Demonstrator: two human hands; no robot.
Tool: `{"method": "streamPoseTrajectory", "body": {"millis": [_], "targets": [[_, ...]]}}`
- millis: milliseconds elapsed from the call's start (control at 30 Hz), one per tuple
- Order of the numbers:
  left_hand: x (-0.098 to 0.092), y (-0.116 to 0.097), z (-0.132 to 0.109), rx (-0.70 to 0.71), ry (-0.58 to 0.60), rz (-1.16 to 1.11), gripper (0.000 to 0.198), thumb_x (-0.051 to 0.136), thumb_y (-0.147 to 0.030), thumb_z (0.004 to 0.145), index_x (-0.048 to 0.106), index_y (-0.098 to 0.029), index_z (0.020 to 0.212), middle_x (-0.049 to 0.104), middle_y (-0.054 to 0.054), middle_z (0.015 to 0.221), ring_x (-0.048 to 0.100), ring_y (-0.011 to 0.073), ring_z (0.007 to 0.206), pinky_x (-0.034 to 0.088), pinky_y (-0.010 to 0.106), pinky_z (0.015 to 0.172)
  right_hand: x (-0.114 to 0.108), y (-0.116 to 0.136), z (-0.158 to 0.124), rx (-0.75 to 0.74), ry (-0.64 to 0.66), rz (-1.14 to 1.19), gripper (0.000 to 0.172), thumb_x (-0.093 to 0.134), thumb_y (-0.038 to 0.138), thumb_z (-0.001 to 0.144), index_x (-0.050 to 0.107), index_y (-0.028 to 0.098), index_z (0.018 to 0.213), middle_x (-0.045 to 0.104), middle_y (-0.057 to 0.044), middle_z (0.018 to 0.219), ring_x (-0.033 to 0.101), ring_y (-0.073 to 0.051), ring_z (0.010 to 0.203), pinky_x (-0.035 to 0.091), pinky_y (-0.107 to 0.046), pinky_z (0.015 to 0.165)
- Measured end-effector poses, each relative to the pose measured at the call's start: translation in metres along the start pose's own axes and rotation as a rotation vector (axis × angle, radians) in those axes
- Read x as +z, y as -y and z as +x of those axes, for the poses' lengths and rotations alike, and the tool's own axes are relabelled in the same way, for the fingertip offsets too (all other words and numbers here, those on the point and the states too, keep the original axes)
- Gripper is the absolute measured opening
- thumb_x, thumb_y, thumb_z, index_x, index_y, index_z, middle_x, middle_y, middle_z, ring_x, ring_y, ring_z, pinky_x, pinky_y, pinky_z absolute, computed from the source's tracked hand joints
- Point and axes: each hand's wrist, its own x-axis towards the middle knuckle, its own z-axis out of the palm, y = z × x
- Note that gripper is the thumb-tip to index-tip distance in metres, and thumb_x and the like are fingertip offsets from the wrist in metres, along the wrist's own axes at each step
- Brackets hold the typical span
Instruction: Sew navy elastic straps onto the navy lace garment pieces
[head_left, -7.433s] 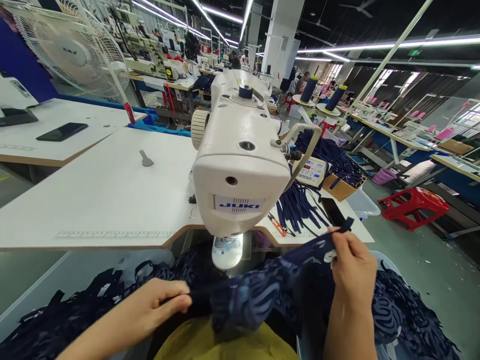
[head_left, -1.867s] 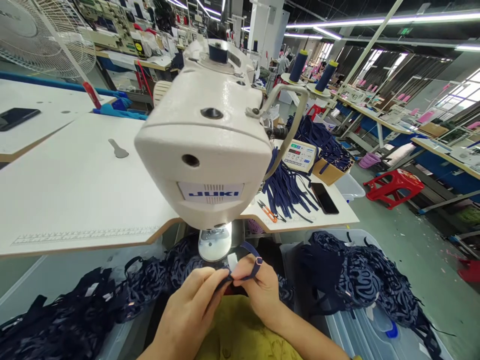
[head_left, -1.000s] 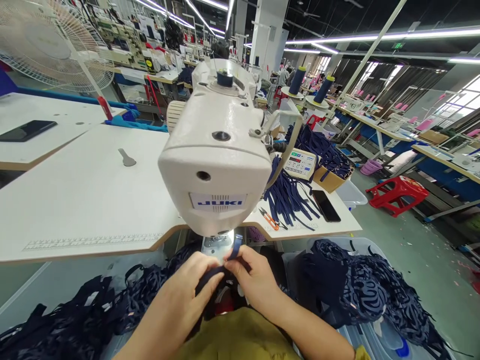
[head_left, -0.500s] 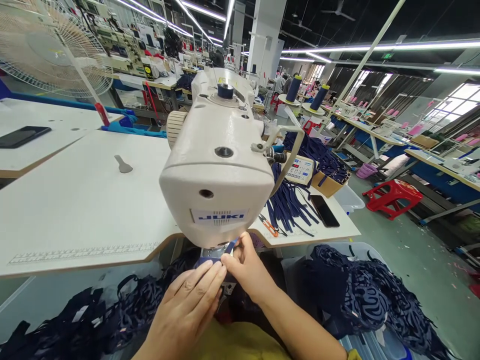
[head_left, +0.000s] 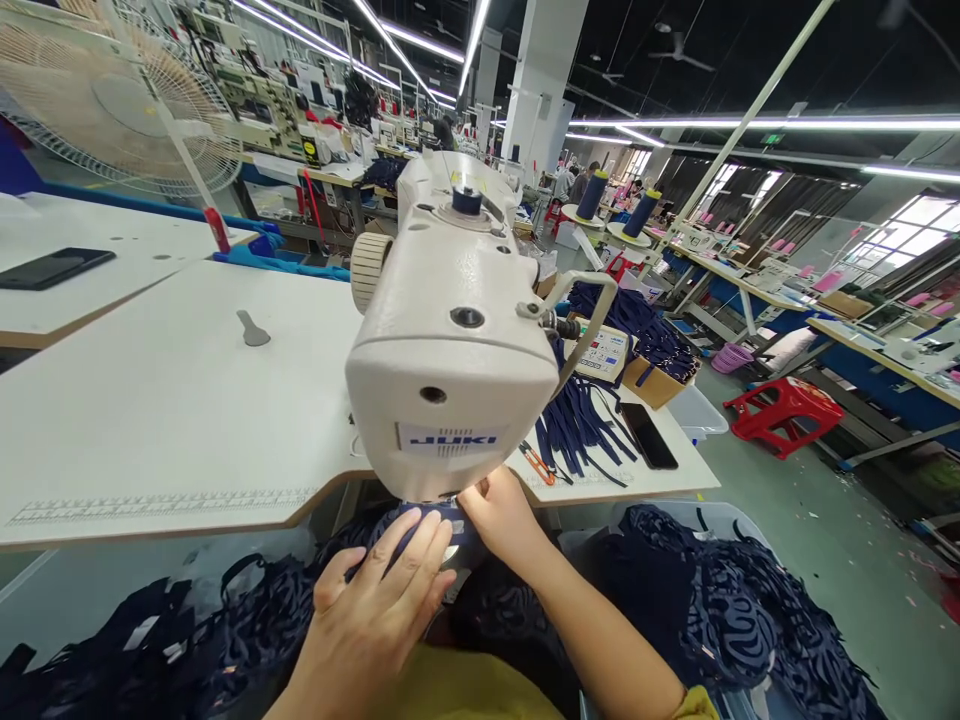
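Observation:
A white JUKI sewing machine (head_left: 450,400) fills the middle of the view, its needle area hidden below the head. Navy fabric (head_left: 442,512) lies under it at the front. My left hand (head_left: 382,590) rests on this fabric with fingers stretched out and pressing down. Close to the needle area, my right hand (head_left: 499,520) has its fingers curled together at the fabric's right edge, where a narrow navy strap was in its pinch. The machine head partly covers those fingertips, and the strap itself is hidden now.
Orange thread snips (head_left: 538,464), cut navy straps (head_left: 574,425) and a phone (head_left: 649,436) lie right of the machine. A flat metal piece (head_left: 253,330) is on the white table (head_left: 187,400). Bins of navy garments (head_left: 735,590) stand below on both sides.
My right hand has moved in under the machine head, and the strap it pinched has gone out of sight. My left fingers have spread over the fabric. The view has shifted slightly.

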Motion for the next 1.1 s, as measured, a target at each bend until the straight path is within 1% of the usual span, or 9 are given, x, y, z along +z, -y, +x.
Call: {"method": "streamPoseTrajectory", "body": {"millis": [100, 200, 300, 400, 567, 767, 833, 967, 1100], "targets": [[0.003, -0.001, 0.001, -0.045, -0.024, 0.000, 0.038, 0.053, -0.034, 0.090, 0.056, -0.019, 0.125, 0.067, 0.002, 0.119, 0.060, 0.0180, 0.108, 0.037, 0.032, 0.082, 0.001, 0.001, 0.006, -0.038, 0.001, -0.038, 0.007, 0.048, 0.015, 0.077, 0.052, 0.019, 0.072, 0.050, 0.003, 0.067, 0.049, -0.015, 0.069, 0.040, -0.025, 0.066], [0.007, 0.000, 0.002, -0.104, -0.043, -0.014, 0.037, 0.057, -0.032, 0.088, 0.056, -0.023, 0.124, 0.068, -0.002, 0.117, 0.060, 0.0167, 0.106, 0.035, 0.032, 0.079, 0.000, 0.002, 0.012, -0.088, 0.002, -0.057, 0.009, 0.049, 0.014, 0.079, 0.058, 0.018, 0.077, 0.056, 0.001, 0.069, 0.053, -0.016, 0.073, 0.043, -0.027, 0.070], [0.007, 0.000, 0.004, -0.092, -0.029, -0.003, 0.039, 0.057, -0.034, 0.087, 0.056, -0.024, 0.125, 0.068, -0.003, 0.117, 0.060, 0.0171, 0.105, 0.034, 0.033, 0.078, 0.000, 0.002, 0.017, -0.139, 0.006, -0.099, 0.012, 0.050, 0.015, 0.081, 0.062, 0.018, 0.082, 0.060, -0.001, 0.070, 0.055, -0.017, 0.072, 0.044, -0.028, 0.072], [0.007, 0.000, 0.005, -0.098, -0.015, -0.007, 0.037, 0.055, -0.035, 0.088, 0.057, -0.025, 0.124, 0.067, -0.003, 0.119, 0.060, 0.0178, 0.104, 0.034, 0.033, 0.079, 0.000, -0.002, 0.022, -0.164, 0.028, -0.144, 0.014, 0.050, 0.016, 0.084, 0.064, 0.019, 0.088, 0.061, 0.000, 0.068, 0.057, -0.017, 0.070, 0.045, -0.028, 0.071], [0.007, 0.000, 0.006, -0.096, -0.014, -0.023, 0.035, 0.054, -0.036, 0.089, 0.059, -0.024, 0.122, 0.067, -0.004, 0.119, 0.060, 0.0192, 0.104, 0.034, 0.034, 0.078, 0.002, -0.012, 0.025, -0.205, 0.076, -0.244, 0.018, 0.048, 0.017, 0.087, 0.065, 0.020, 0.094, 0.064, -0.001, 0.070, 0.058, -0.018, 0.071, 0.045, -0.029, 0.072], [0.005, -0.004, 0.011, -0.140, -0.056, -0.042, 0.031, 0.052, -0.031, 0.090, 0.060, -0.022, 0.119, 0.070, -0.002, 0.113, 0.062, 0.0188, 0.098, 0.034, 0.034, 0.076, 0.005, -0.017, 0.025, -0.248, 0.078, -0.303, 0.022, 0.045, 0.016, 0.089, 0.065, 0.020, 0.099, 0.066, -0.003, 0.078, 0.060, -0.019, 0.077, 0.046, -0.030, 0.075], [0.005, -0.008, 0.011, -0.170, -0.043, -0.056, 0.032, 0.052, -0.030, 0.090, 0.059, -0.022, 0.120, 0.069, -0.002, 0.114, 0.062, 0.0193, 0.101, 0.034, 0.035, 0.078, 0.005, -0.017, 0.026, -0.243, 0.068, -0.306, 0.022, 0.045, 0.017, 0.090, 0.065, 0.020, 0.100, 0.067, -0.003, 0.078, 0.060, -0.019, 0.077, 0.046, -0.030, 0.075], [0.006, -0.016, 0.010, -0.302, -0.040, -0.131, 0.032, 0.050, -0.031, 0.092, 0.057, -0.024, 0.122, 0.068, -0.003, 0.116, 0.061, 0.0207, 0.105, 0.033, 0.038, 0.081, 0.006, -0.018, 0.027, -0.240, 0.054, -0.306, 0.022, 0.044, 0.019, 0.090, 0.064, 0.019, 0.101, 0.066, -0.003, 0.076, 0.060, -0.019, 0.077, 0.046, -0.031, 0.075], [0.006, -0.019, 0.011, -0.318, -0.062, -0.154, 0.033, 0.051, -0.031, 0.091, 0.057, -0.026, 0.124, 0.069, -0.003, 0.114, 0.062, 0.0205, 0.103, 0.033, 0.037, 0.082, 0.006, -0.021, 0.026, -0.261, 0.065, -0.354, 0.024, 0.043, 0.016, 0.089, 0.064, 0.021, 0.100, 0.065, -0.003, 0.074, 0.060, -0.019, 0.076, 0.046, -0.030, 0.074]]}}
